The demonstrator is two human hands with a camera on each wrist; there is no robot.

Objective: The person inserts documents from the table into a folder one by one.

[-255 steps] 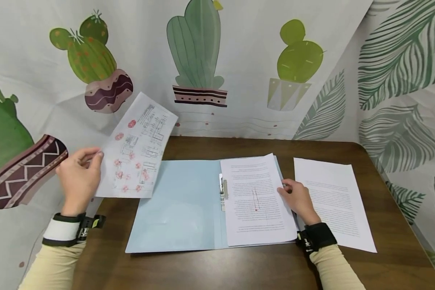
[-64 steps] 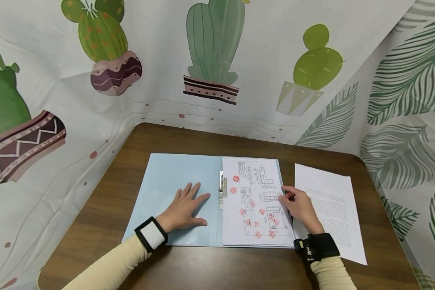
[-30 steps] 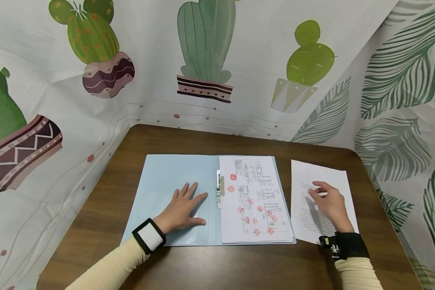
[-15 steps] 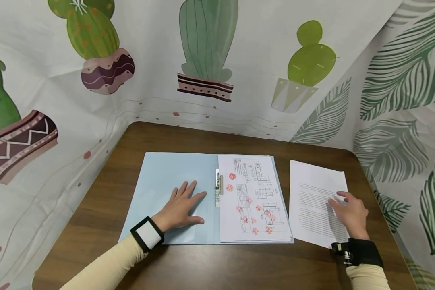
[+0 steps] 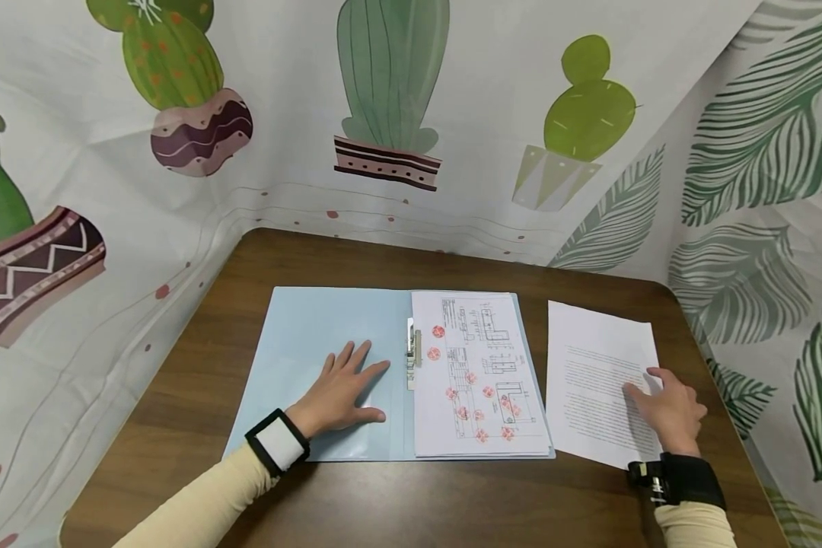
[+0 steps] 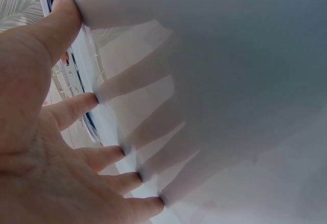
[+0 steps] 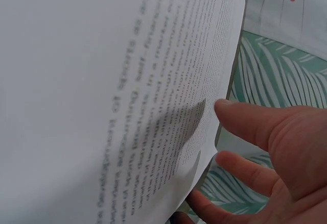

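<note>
A light blue folder (image 5: 315, 327) lies spread on the table, its metal clip (image 5: 414, 350) along the spine. On its right side is a stack of paper, topped by a drawing sheet (image 5: 479, 320) with red stamps. My left hand (image 5: 339, 392) rests on the folder's left cover, fingers spread; all five fingertips touch the cover in the left wrist view. At the right edge of a loose printed sheet (image 5: 589, 373) is my right hand (image 5: 667, 411). In the right wrist view, its thumb (image 7: 245, 119) stands just off the page, while the index fingertip touches the slightly bent edge.
The brown wooden table (image 5: 411, 502) has rounded far corners. A white cloth (image 5: 267, 114) printed with cacti hangs behind it, and leaf-patterned cloth (image 5: 747, 137) covers the right side.
The stamped drawing sheet went from my left hand onto the folder's stack. My left hand came down on the cover. My right hand left the stack and moved right to the loose sheet's edge.
</note>
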